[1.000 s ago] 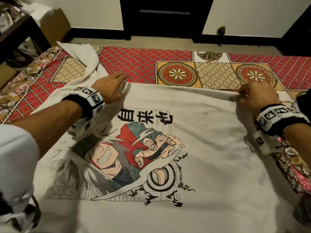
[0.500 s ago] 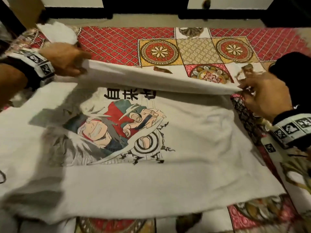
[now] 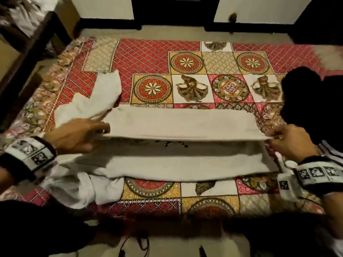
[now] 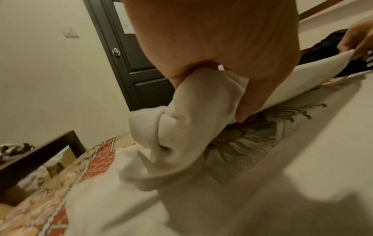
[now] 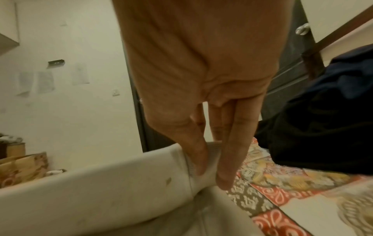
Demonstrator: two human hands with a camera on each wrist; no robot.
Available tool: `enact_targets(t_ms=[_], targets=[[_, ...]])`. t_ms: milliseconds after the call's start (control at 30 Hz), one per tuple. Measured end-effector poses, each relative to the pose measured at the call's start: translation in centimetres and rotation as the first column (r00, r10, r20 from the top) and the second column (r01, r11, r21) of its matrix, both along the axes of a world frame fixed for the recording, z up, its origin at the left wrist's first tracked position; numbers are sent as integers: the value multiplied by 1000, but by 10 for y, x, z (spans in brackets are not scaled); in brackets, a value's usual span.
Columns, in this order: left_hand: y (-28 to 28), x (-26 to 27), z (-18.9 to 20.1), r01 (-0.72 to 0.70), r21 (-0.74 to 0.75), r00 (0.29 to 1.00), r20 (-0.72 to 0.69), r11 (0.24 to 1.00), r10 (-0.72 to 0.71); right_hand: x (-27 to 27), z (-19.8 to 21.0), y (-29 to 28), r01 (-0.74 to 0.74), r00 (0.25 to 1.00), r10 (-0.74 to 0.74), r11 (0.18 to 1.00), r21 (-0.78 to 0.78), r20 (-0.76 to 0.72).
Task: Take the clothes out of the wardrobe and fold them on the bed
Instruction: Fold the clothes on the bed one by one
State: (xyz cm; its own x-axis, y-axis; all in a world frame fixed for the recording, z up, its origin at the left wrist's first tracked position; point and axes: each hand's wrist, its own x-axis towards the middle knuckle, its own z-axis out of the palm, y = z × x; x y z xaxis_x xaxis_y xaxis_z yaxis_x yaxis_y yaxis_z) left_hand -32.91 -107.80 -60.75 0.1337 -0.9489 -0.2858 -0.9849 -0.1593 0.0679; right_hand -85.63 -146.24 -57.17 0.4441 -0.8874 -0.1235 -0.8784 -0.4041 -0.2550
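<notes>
The white printed sweatshirt (image 3: 176,164) lies on the patchwork bedspread (image 3: 152,58), its far half lifted over the near one. The left hand (image 3: 78,136) and right hand (image 3: 291,141) each pinch a corner of that raised edge. The cloth looks soft, limp and light, so corner grips suit it. Beyond the left hand a loose sleeve (image 3: 100,97) trails. Just beyond the right hand, a dark garment pile (image 3: 313,101) crowds the landing space.

Left hand (image 3: 78,135), right hand (image 3: 293,140) pinching.

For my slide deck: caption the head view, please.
Both hands fold a white printed sweatshirt in half on the patterned bedspread.
</notes>
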Motion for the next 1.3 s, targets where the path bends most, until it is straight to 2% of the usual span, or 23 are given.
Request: enact_targets(t_ms=[67, 133, 200, 400, 567, 633, 700, 767, 833, 1033, 1167, 1233, 1300], targets=[[-2, -49, 24, -23, -64, 994, -113, 998, 16, -12, -10, 15, 50, 999, -50, 999, 18, 6], [11, -70, 16, 50, -90, 990, -131, 995, -61, -21, -23, 23, 106, 994, -105, 992, 68, -12], [18, -72, 9, -7, -60, 990, -141, 998, -1, -23, -33, 23, 147, 989, -145, 980, 132, -26], [40, -92, -8, -34, -144, 978, -207, 989, 3, -21, -39, 27, 216, 976, -203, 952, 216, -81], [48, -97, -6, -140, -271, 961, -270, 952, 65, -27, -21, 28, 229, 971, -231, 972, 49, 59], [50, -94, -8, -108, -296, 961, -276, 949, 23, -36, -19, 29, 238, 968, -240, 971, 35, 77], [51, -94, -11, -78, -302, 958, -288, 950, -13, -41, -20, 33, 245, 969, -246, 964, 101, -5], [52, -98, -12, -89, -306, 956, -293, 948, -5, -37, -22, 38, 265, 962, -238, 935, 235, -137], [51, -102, -12, -110, -305, 956, -294, 946, 16, -32, -23, 42, 292, 947, -230, 908, 300, -225], [51, -105, -11, -223, -318, 946, -300, 922, 125, -35, -21, 34, 274, 947, -182, 888, 370, -266], [50, -104, -19, -130, -319, 960, -276, 939, 40, -31, -23, 41, 220, 926, -47, 874, 433, -376], [49, -105, -13, -156, -360, 950, -310, 920, 39, -26, -20, 43, 179, 916, -16, 911, 373, -402], [50, -101, 0, -249, -462, 936, -340, 851, 89, -14, -12, 51, 137, 915, -53, 974, 183, -400]])
